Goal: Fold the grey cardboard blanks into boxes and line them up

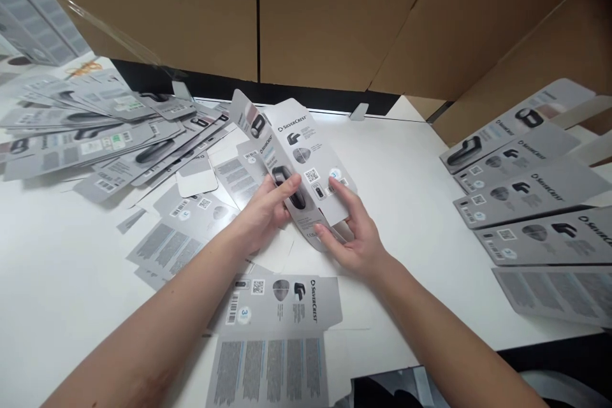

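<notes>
In front of you the white tabletop [421, 204] is backed by large brown cardboard walls [335, 13]. On your left lies a loose, overlapping pile of flat grey cartons [95, 134]; they are too many and too mixed to count. On your right I count five cartons laid in a tidy fanned row [530, 197]. I judge these are the finished ones and the left pile is still waiting, so much work remains. Nearest to you one flat carton [277, 331] lies open and printed side up. Above the middle of the tabletop you hold one half-folded carton [299, 159]. Your left hand [265, 210] grips its left edge, thumb on the front. Your right hand [356, 233] holds its lower right corner, fingers curled under it.
</notes>
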{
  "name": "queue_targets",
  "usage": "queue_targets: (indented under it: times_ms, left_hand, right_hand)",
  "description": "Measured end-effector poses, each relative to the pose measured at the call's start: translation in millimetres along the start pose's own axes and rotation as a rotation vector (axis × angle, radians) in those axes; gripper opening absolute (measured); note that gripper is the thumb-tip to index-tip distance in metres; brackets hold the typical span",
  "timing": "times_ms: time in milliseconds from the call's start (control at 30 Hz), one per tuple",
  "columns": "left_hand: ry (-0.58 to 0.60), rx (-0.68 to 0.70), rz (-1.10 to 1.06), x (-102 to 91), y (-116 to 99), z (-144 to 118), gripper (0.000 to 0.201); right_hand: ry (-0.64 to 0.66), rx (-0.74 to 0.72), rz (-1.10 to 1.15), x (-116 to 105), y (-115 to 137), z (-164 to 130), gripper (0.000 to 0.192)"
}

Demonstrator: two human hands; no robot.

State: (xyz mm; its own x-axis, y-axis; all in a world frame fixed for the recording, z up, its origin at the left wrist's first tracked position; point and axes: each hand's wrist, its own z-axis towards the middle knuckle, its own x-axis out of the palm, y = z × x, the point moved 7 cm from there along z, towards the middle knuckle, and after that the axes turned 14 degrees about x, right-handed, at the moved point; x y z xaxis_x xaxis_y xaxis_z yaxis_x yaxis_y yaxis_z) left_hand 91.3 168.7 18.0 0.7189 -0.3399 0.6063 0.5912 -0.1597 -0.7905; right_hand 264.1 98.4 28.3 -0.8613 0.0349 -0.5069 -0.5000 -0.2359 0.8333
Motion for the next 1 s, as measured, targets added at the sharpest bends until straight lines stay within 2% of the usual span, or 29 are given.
queue_targets:
  times_ms: [100, 167, 267, 333, 433, 533, 700, 767, 833, 933, 1000]
  left_hand:
    - [-0.005, 0.001, 0.005, -0.3, 0, 1, 0.094]
    - [0.001, 0.0, 0.003, 0.4, 0, 1, 0.096]
    - [0.0, 0.008, -0.004, 1.5, -2, 1, 0.09]
    - [-0.018, 0.011, -0.004, 0.8, -3, 1, 0.084]
    - [-0.065, 0.015, -0.006, -1.8, -4, 0, 0.081]
    - [-0.103, 0.039, -0.024, -2.9, -6, 0, 0.077]
    - [-0.221, 0.055, 0.004, -11.1, -7, 1, 0.059]
    - [-0.265, 0.08, -0.015, -16.5, -9, 4, 0.056]
    - [-0.271, 0.127, -0.059, -20.5, -14, 7, 0.056]
    - [-0.255, 0.172, -0.106, -24.3, -20, 9, 0.057]
    - [-0.242, 0.145, -0.105, -24.0, -20, 8, 0.054]
  right_hand:
    - [-0.013, 0.03, 0.112, 3, -3, 0, 0.114]
    - [-0.003, 0.1, 0.18, 5, -6, 0, 0.128]
    - [-0.001, 0.216, 0.235, 5, -11, 0, 0.131]
    - [-0.025, 0.251, 0.24, 1, -11, 0, 0.126]
    - [-0.043, 0.225, 0.205, -3, -8, 2, 0.114]
    - [0.004, 0.178, 0.134, -2, -5, 3, 0.107]
    - [0.08, 0.06, 0.121, 1, -1, 3, 0.107]
    - [0.06, -0.025, 0.16, -2, 4, 3, 0.096]
    - [-0.005, -0.05, 0.183, -7, 5, 4, 0.079]
    - [-0.086, 0.025, 0.163, -13, 1, 6, 0.06]
    - [-0.097, 0.08, 0.142, -14, -3, 7, 0.05]
